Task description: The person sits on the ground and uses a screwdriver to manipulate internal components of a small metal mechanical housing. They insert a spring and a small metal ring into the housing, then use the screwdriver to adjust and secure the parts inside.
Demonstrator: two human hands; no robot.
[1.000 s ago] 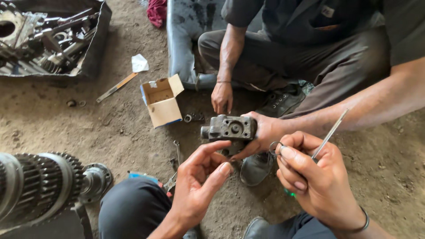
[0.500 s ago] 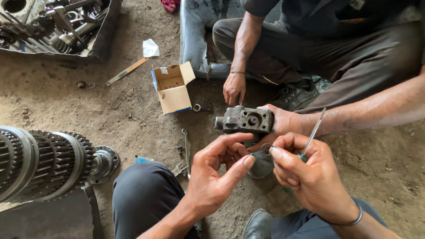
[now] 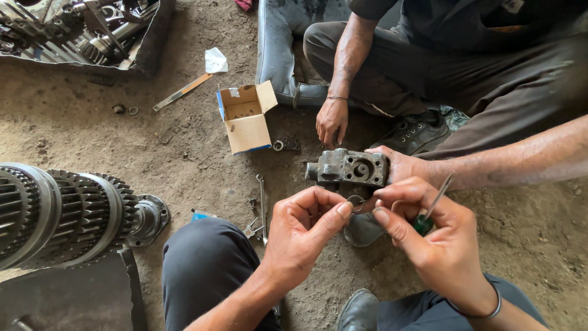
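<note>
My left hand (image 3: 303, 230) and my right hand (image 3: 429, 236) meet over my knees and pinch a small metal ring (image 3: 355, 201) between their fingertips. My right hand also holds a thin screwdriver (image 3: 432, 205) with a green handle, its shaft pointing up and away. Just beyond the ring, another person's hand (image 3: 404, 165) holds a dark, greasy metal valve block (image 3: 350, 168) with round bores. That person's other hand (image 3: 332, 121) hangs over the dirt near their knee.
A large gear cluster on a shaft (image 3: 67, 214) lies at the left. An open cardboard box (image 3: 247, 119), a washer (image 3: 278, 145), a wrench (image 3: 263, 205), a flat strip (image 3: 182, 92) and a tray of greasy parts (image 3: 79, 30) sit on the dirt floor.
My hands have come closer together at the ring, just under the valve block. The view has shifted, so everything sits further right and higher in frame.
</note>
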